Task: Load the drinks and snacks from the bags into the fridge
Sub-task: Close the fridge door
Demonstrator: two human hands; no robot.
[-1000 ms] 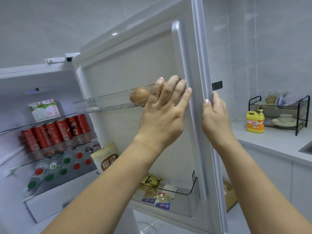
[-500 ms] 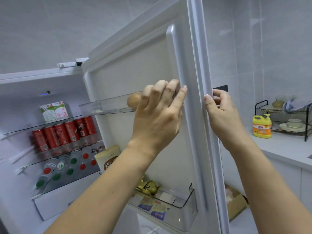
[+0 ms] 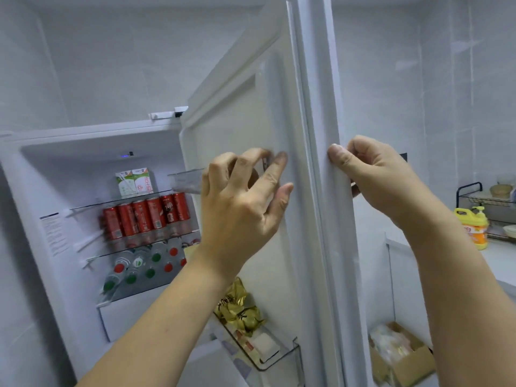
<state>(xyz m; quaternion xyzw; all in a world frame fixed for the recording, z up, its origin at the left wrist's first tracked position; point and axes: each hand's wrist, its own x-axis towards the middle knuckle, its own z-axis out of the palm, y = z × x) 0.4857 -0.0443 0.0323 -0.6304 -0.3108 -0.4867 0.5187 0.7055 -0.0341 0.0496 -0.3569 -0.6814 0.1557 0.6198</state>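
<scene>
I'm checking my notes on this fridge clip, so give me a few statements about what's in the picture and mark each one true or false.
1. The right hand grips the outer edge of the open fridge door. True.
2. The red cans lie on their sides on the bottom shelf. False: they stand upright in a row on a glass shelf, above the bottles.
3. The bottles lie flat with red and green caps facing out. True.
4. The left hand holds a milk carton. False: it is up at the upper door shelf, and the cartons sit inside the fridge.
5. The yellow detergent bottle stands inside the door's lower bin. False: it stands on the counter at right.
</scene>
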